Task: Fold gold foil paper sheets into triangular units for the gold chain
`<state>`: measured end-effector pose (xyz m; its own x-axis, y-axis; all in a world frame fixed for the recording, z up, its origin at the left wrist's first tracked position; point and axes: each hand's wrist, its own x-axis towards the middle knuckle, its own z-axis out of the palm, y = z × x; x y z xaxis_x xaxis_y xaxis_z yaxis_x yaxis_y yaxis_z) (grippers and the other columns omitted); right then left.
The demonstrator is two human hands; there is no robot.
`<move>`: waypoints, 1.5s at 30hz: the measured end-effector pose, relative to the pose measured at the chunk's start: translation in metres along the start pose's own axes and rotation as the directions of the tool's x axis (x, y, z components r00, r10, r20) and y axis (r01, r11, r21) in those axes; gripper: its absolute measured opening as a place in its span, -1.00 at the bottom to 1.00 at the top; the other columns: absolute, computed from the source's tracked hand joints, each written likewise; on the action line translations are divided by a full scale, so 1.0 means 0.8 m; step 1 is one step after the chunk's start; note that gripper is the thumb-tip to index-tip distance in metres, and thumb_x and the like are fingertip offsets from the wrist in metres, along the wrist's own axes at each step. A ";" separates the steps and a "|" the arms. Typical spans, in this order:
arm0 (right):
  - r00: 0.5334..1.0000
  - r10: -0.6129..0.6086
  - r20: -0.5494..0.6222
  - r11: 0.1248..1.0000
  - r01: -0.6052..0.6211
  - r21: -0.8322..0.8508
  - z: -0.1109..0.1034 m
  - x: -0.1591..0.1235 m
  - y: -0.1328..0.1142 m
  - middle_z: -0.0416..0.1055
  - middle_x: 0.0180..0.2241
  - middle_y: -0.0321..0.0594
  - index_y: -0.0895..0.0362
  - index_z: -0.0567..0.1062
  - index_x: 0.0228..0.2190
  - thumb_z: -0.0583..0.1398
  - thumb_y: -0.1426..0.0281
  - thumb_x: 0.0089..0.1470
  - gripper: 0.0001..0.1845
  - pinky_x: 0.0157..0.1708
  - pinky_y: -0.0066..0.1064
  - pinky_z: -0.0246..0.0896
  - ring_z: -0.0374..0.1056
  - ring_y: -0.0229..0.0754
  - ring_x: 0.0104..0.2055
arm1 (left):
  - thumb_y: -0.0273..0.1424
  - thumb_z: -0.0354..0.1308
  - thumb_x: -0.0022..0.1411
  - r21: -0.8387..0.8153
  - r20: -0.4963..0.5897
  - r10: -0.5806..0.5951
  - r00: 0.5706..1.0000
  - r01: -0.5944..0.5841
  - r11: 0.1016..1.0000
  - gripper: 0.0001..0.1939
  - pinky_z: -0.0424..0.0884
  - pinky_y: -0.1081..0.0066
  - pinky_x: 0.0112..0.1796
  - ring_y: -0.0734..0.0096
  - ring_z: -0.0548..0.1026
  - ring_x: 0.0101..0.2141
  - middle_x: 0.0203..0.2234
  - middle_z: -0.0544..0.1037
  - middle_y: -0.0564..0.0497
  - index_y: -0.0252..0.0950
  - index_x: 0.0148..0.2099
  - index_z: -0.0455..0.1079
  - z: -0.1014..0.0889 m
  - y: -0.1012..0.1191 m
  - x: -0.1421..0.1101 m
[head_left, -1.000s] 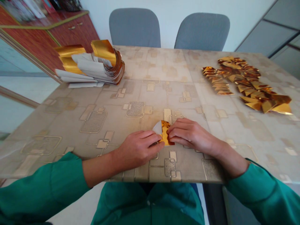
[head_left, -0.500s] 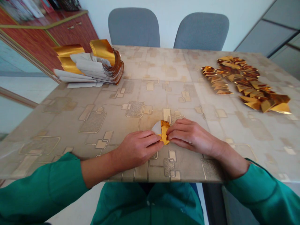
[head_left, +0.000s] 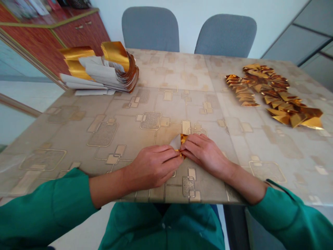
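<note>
Folded gold-foil paper (head_left: 179,141) was held between both of the person's hands, over the near part of the table, roughly central. Its white back showed on the left and its gold face on the right; most of the piece was hidden by the hands. Whether it touched the table could not be determined.

The left hand (head_left: 153,166) was closed on the paper's left side, its fingers (head_left: 166,156) curled and gripping. The right hand (head_left: 205,156) met it from the right, its fingers (head_left: 194,146) pressed over the gold face. The fingertips of the two hands were almost touching. Both forearms rested low, with green sleeves (head_left: 44,205) at the near edge.

A patterned table cover (head_left: 166,104) bore all items. At far left stood a stack of gold and white paper strips (head_left: 104,67). At far right lay a pile of folded gold pieces (head_left: 275,97), well apart from the hands. Two grey chairs (head_left: 150,29) stood beyond the far edge.
</note>
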<state>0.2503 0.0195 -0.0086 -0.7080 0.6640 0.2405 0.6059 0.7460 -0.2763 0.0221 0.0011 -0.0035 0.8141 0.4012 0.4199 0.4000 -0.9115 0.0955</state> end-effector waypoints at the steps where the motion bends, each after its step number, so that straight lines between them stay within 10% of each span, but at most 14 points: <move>1: 1.000 0.002 -0.004 1.000 -0.002 0.000 0.000 0.000 0.000 0.41 -0.35 -0.21 0.14 0.51 -0.31 0.05 0.33 0.38 -0.71 -0.25 -0.35 0.05 0.27 -0.18 -0.26 | -0.46 0.03 0.39 -0.007 0.000 -0.009 1.000 0.009 1.000 -0.75 0.55 0.28 -0.11 0.29 0.54 -0.17 -0.21 0.59 -0.10 -0.39 0.02 0.46 -0.001 0.000 0.000; 13: 0.989 0.020 -0.143 0.980 -0.048 -0.195 0.010 0.000 -0.008 0.36 -0.41 -0.21 0.14 0.43 -0.38 0.08 0.30 0.35 -0.72 -0.34 -0.29 -0.04 0.23 -0.14 -0.34 | -0.48 0.06 0.37 0.034 0.064 0.022 0.998 -0.024 0.999 -0.75 0.53 0.31 -0.11 0.30 0.52 -0.16 -0.21 0.56 -0.09 -0.40 0.03 0.45 0.006 0.002 -0.002; 31: 0.900 0.424 -0.104 0.898 -0.404 0.173 0.003 -0.012 0.003 0.39 -0.15 -0.18 0.05 0.35 -0.14 0.28 0.38 0.12 -0.72 -0.16 -0.21 0.08 0.32 -0.02 -0.07 | -0.47 0.04 0.40 0.030 0.064 0.015 0.998 -0.017 0.999 -0.72 0.53 0.25 -0.11 0.23 0.49 -0.08 -0.01 0.58 -0.05 -0.42 0.08 0.44 0.006 0.003 -0.005; 45: 0.908 0.400 -0.124 0.908 -0.375 0.188 0.001 -0.013 0.017 0.41 -0.27 -0.21 0.09 0.39 -0.14 0.31 0.39 0.08 -0.69 -0.21 -0.21 0.12 0.33 -0.07 -0.21 | -0.45 -0.01 0.43 0.029 0.111 -0.008 0.994 0.005 1.000 -0.71 0.49 0.20 -0.07 0.24 0.49 -0.05 0.02 0.56 -0.06 -0.34 0.11 0.42 0.003 0.005 -0.004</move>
<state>0.2658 0.0227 -0.0156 -0.3552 0.9077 0.2233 0.7470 0.4193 -0.5159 0.0226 -0.0038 -0.0067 0.8524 0.4162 0.3166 0.4161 -0.9065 0.0712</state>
